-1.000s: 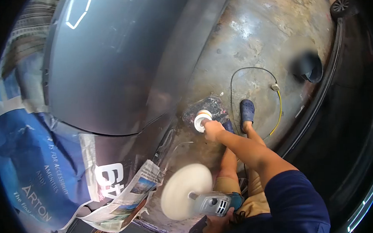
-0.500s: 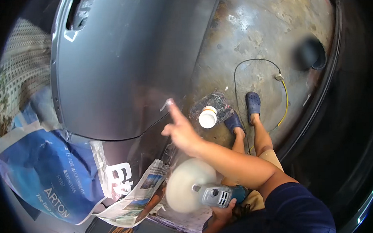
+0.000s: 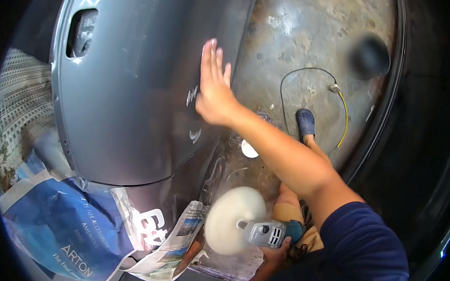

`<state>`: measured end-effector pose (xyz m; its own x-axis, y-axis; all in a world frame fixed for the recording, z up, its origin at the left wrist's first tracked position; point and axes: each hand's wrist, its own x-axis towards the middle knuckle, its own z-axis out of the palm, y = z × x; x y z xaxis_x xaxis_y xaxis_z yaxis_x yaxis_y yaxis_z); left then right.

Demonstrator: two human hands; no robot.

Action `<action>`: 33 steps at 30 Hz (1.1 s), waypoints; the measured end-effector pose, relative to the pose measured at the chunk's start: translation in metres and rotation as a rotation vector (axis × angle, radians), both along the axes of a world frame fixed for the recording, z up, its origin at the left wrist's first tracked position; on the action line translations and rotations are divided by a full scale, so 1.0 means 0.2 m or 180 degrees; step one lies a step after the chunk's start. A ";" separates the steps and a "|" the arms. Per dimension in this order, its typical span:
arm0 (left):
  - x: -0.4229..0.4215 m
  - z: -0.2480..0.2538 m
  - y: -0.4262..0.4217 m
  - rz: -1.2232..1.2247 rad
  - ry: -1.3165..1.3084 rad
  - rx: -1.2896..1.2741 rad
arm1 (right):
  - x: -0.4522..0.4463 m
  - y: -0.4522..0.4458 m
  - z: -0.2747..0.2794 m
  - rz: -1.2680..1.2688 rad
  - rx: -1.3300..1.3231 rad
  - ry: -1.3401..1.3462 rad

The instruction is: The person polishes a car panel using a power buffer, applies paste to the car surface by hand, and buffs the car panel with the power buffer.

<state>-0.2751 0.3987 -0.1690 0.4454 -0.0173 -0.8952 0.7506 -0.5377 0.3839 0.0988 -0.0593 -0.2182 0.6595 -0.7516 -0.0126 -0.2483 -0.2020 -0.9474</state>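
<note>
My right hand (image 3: 216,92) is stretched over the dark grey car panel (image 3: 127,120), its fingers extended and holding nothing. Whether it touches the panel is hard to tell. Two whitish smears, an upper smear (image 3: 191,95) and a lower smear (image 3: 195,136), mark the panel beside and below the hand. Low in the view, my left hand (image 3: 277,250) grips the grey and teal polisher (image 3: 265,234), whose round white pad (image 3: 234,220) looks blurred. A white tub (image 3: 249,148) stands lower right of the panel, partly hidden by my right forearm.
Blue printed sheeting (image 3: 71,225) and newspaper (image 3: 172,245) cover the lower left. A black and yellow cable (image 3: 345,119) loops over the floor (image 3: 306,39), near a dark bucket (image 3: 370,55). Another dark car (image 3: 407,131) stands at the right.
My right hand has left the white tub and moved up over the panel, its fingers now extended. White smears have appeared there. My left hand still holds the polisher low down.
</note>
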 end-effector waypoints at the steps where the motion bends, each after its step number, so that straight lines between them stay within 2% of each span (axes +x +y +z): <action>1: 0.01 -0.02 0.01 -0.0396 -0.0263 0.0029 | -0.03 0.00 0.00 0.0225 -0.0099 0.0144; 3: 0.12 0.06 -0.15 -0.0695 -0.0177 0.0203 | -0.16 -0.04 -0.02 0.0721 -0.0244 0.0505; 4: 0.29 0.18 -0.37 -0.0607 0.0198 0.0381 | -0.21 -0.03 -0.07 0.0464 -0.0419 0.0510; 6: 0.27 0.16 -0.37 -0.0490 0.0041 0.0268 | -0.35 0.08 -0.27 0.0695 -0.0266 -0.0039; 7: 0.26 0.15 -0.36 -0.0434 -0.0037 0.0210 | -0.55 0.25 -0.39 0.1253 0.0629 0.0465; 8: 0.20 0.10 -0.30 -0.0379 -0.0375 -0.0057 | -0.67 0.38 -0.54 0.1619 0.0437 0.1129; 9: 0.16 0.08 -0.26 -0.0334 -0.0706 -0.0319 | -0.72 0.40 -0.50 0.2658 0.0758 0.2294; 11: 0.19 0.13 -0.33 -0.0083 -0.0395 -0.0146 | -0.90 0.69 -0.84 0.3162 0.0398 0.2743; 12: 0.21 0.16 -0.35 0.0032 -0.0244 -0.0055 | -0.95 0.79 -0.95 0.2985 0.0241 0.2751; 14: 0.22 0.19 -0.30 -0.0233 0.0390 0.0536 | -0.97 0.93 -1.11 0.2617 -0.0094 0.2734; 15: 0.23 0.19 -0.29 -0.0356 0.0692 0.0809 | -0.95 0.94 -1.16 0.2723 -0.0074 0.2875; 17: 0.22 0.19 -0.29 -0.0270 0.0741 0.0937 | -0.92 0.95 -1.23 0.2982 0.0068 0.3094; 20: 0.17 0.17 -0.30 0.0090 0.0117 0.0640 | -0.85 0.89 -1.27 0.3516 0.0536 0.3123; 23: 0.14 0.13 -0.24 0.0001 -0.0103 0.0535 | -0.87 0.74 -1.02 0.2457 0.0545 0.2582; 24: 0.16 0.12 -0.25 -0.0023 -0.0154 0.0429 | -0.85 0.68 -0.96 0.1761 0.0828 0.2184; 26: 0.18 0.11 -0.28 -0.0028 -0.0341 0.0235 | -0.69 0.42 -0.86 0.0836 0.1284 0.0720; 27: 0.17 0.11 -0.29 -0.0013 -0.0467 0.0156 | -0.57 0.25 -0.74 0.0299 0.1863 -0.0172; 28: 0.17 0.11 -0.30 0.0003 -0.0592 0.0082 | -0.42 0.05 -0.66 -0.0154 0.1585 -0.0588; 29: 0.19 0.12 -0.32 0.0034 -0.0561 0.0015 | -0.31 -0.15 -0.50 -0.0416 0.2169 -0.1248; 31: 0.25 0.12 -0.40 0.0097 -0.0525 -0.0131 | -0.11 -0.49 -0.29 -0.0727 0.1118 -0.1756; 32: 0.26 0.12 -0.42 0.0060 -0.0528 -0.0127 | -0.02 -0.58 -0.25 -0.1069 0.0239 -0.1490; 33: 0.26 0.12 -0.43 0.0017 -0.0528 -0.0114 | 0.02 -0.59 -0.11 -0.1146 0.0121 -0.1378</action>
<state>-0.2222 0.3126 -0.1449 0.5872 -0.0451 -0.8082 0.6782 -0.5176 0.5217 0.1025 -0.1781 -0.2409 0.3125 -0.9345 0.1705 0.1177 -0.1401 -0.9831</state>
